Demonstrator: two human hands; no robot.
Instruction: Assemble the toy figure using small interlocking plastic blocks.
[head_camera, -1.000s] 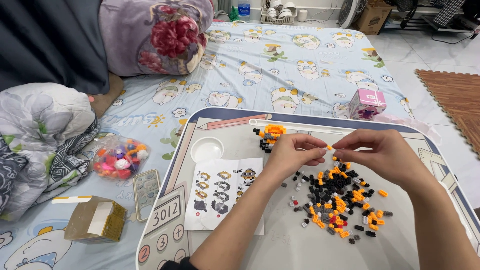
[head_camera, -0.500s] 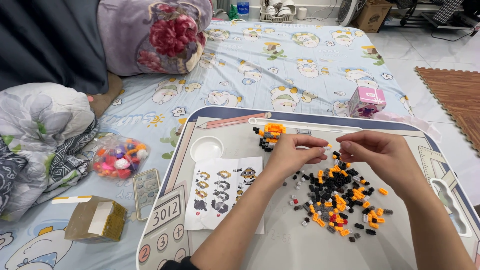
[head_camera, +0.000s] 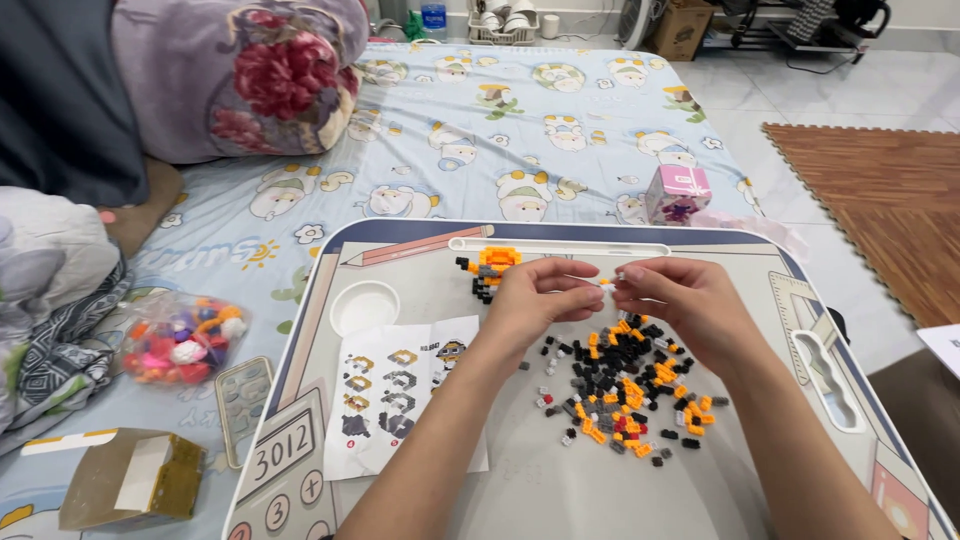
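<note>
Two hands pinching tiny bricks, left hand (head_camera: 540, 300), right hand (head_camera: 680, 300), pink cube box (head_camera: 678, 194) beyond

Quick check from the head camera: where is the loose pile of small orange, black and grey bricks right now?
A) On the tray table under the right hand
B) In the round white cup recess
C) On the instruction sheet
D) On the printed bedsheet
A: the brick pile lies on the tray table, just below the right hand, apart from the instruction sheet.
</note>
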